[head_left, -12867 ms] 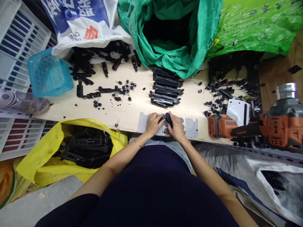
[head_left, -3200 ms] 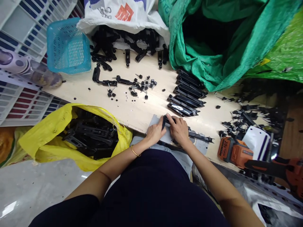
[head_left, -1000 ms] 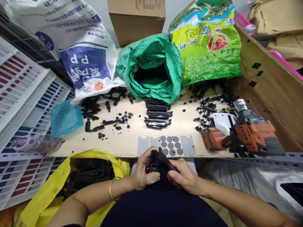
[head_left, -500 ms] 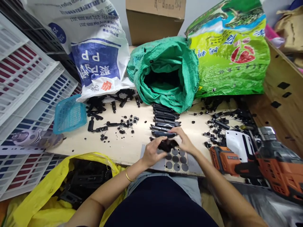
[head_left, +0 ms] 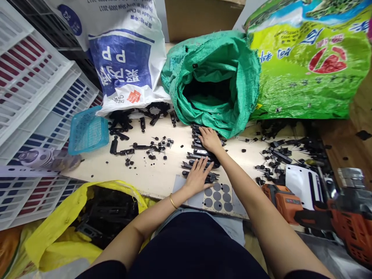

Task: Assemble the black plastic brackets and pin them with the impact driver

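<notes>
Left hand: your left hand (head_left: 198, 176) lies flat, fingers spread, on the near black bars (head_left: 200, 157).
Right hand: your right hand (head_left: 209, 139) rests open on the far bars, beside the green sack (head_left: 232, 66).

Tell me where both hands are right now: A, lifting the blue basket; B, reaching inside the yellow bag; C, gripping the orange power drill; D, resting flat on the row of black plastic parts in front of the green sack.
D: the left hand lies spread on the near end of the row of black plastic parts, and the right hand presses on its far end, just before the green sack.
</notes>
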The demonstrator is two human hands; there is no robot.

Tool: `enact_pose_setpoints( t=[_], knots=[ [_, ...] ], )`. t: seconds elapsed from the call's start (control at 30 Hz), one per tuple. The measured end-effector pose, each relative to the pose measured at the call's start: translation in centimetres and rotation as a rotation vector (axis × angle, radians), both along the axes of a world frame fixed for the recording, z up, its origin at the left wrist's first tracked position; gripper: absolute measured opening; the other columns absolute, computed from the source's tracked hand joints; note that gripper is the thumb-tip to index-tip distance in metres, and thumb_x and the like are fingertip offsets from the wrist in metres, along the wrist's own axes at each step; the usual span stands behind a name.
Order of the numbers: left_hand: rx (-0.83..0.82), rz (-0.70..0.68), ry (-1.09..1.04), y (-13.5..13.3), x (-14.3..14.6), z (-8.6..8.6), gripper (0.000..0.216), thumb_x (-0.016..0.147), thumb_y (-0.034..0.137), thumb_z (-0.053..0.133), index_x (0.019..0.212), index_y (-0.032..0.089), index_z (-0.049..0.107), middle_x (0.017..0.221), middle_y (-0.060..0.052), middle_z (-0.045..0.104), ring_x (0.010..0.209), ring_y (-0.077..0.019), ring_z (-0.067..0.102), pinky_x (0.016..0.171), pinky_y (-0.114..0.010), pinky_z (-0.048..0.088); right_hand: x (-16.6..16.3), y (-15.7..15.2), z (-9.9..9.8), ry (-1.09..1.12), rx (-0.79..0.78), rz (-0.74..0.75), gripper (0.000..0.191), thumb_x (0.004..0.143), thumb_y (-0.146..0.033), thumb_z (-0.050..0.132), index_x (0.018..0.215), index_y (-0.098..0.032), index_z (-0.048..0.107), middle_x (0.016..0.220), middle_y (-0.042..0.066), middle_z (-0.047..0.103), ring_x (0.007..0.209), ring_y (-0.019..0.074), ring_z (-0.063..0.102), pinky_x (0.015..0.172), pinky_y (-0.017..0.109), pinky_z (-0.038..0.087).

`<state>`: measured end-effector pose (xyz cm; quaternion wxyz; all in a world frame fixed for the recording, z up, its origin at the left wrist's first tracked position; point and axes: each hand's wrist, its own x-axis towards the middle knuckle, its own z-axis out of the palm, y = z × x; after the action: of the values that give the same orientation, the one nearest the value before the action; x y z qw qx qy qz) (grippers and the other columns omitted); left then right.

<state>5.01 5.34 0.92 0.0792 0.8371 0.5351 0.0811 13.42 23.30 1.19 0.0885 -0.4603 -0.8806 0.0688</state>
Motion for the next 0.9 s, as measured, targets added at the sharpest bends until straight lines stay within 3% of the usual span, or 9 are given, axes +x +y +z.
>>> enact_pose_setpoints(
  t=[0.13,0.33,0.43,0.53,0.63,0.7,0.77,0.83,0.9],
  knots=[
    [-0.056,-0.031,0.045,-0.8,-0.3,0.1,0.094,0.075,0.062,0.061,0.148,0.017,0.023,0.154,-0.017,0.019,0.143,-0.0317,0.017,0.116,-0.047,0.018,0.3,-1.9,-0.2,0.002,0.014,-0.04,0.05,0.095,-0.032,0.033,0.138,-0.009,0.043,0.136,0.014,0.049,0.113,0.0311,0.043,0.096,0.043,0.035],
    [-0.082,-0.054,0.045,-4.8,0.1,-0.3,0.098,0.072,0.06,0.066,0.148,0.017,0.021,0.155,-0.016,0.017,0.144,-0.0314,0.014,0.117,-0.046,0.017,0.2,-5.9,-0.4,0.008,0.022,-0.103,0.05,0.094,-0.031,0.032,0.137,-0.008,0.043,0.134,0.018,0.049,0.111,0.0325,0.043,0.094,0.045,0.035],
    [-0.107,-0.075,-0.037,-6.0,-0.1,0.3,0.1,0.071,0.06,0.066,0.148,0.015,0.022,0.155,-0.018,0.016,0.144,-0.0315,0.012,0.117,-0.046,0.016,0.2,-6.7,-0.1,0.042,-0.019,-0.107,0.049,0.093,-0.031,0.035,0.135,-0.007,0.044,0.136,0.019,0.047,0.115,0.0327,0.043,0.096,0.046,0.036],
    [-0.129,-0.024,-0.26,-5.7,-2.3,1.4,0.091,0.077,0.065,0.055,0.148,0.019,0.022,0.156,-0.013,0.017,0.144,-0.0287,0.012,0.118,-0.047,0.012,1.8,-6.7,0.6,0.175,-0.047,-0.147,0.05,0.092,-0.037,0.041,0.132,-0.008,0.048,0.138,0.02,0.045,0.122,0.0321,0.042,0.101,0.046,0.035],
    [-0.157,0.225,-0.628,-4.3,-5.7,1.5,0.072,0.089,0.062,0.037,0.149,0.028,0.017,0.156,-0.004,0.018,0.144,-0.0221,0.014,0.12,-0.043,0.011,5.7,-7.8,0.9,0.426,-0.008,-0.207,0.05,0.091,-0.046,0.043,0.127,-0.013,0.053,0.136,0.017,0.047,0.127,0.0284,0.041,0.107,0.046,0.031],
    [-0.226,0.365,-0.916,-3.3,-7.5,0.5,0.065,0.093,0.058,0.025,0.149,0.027,0.017,0.156,-0.002,0.019,0.144,-0.0197,0.017,0.119,-0.04,0.015,8.5,-9.4,0.2,0.64,-0.026,-0.33,0.052,0.091,-0.052,0.04,0.127,-0.017,0.053,0.134,0.014,0.05,0.127,0.0256,0.042,0.109,0.046,0.03],
    [-0.302,0.405,-1.094,-2.5,-8.0,-1.0,0.063,0.094,0.057,0.019,0.148,0.024,0.021,0.155,-0.002,0.021,0.143,-0.0196,0.019,0.119,-0.04,0.014,10.3,-11.6,-1.2,0.87,-0.12,-0.518,0.056,0.092,-0.056,0.033,0.131,-0.018,0.048,0.135,0.013,0.048,0.128,0.0235,0.042,0.109,0.047,0.03],
    [-0.331,0.384,-1.154,-2.3,-7.4,-2.5,0.062,0.094,0.056,0.019,0.147,0.024,0.025,0.154,-0.002,0.024,0.143,-0.0195,0.019,0.12,-0.041,0.01,10.7,-13.5,-2.8,1.039,-0.225,-0.631,0.061,0.092,-0.058,0.029,0.136,-0.018,0.043,0.141,0.012,0.044,0.132,0.0221,0.039,0.111,0.047,0.028],
    [-0.331,0.363,-1.156,-2.5,-6.3,-3.4,0.061,0.094,0.057,0.02,0.146,0.025,0.028,0.154,0.0,0.025,0.143,-0.0187,0.018,0.12,-0.041,0.006,9.9,-14.8,-4.0,1.104,-0.257,-0.644,0.066,0.09,-0.061,0.029,0.138,-0.017,0.041,0.144,0.012,0.04,0.135,0.0213,0.035,0.113,0.045,0.025]
  ],
)
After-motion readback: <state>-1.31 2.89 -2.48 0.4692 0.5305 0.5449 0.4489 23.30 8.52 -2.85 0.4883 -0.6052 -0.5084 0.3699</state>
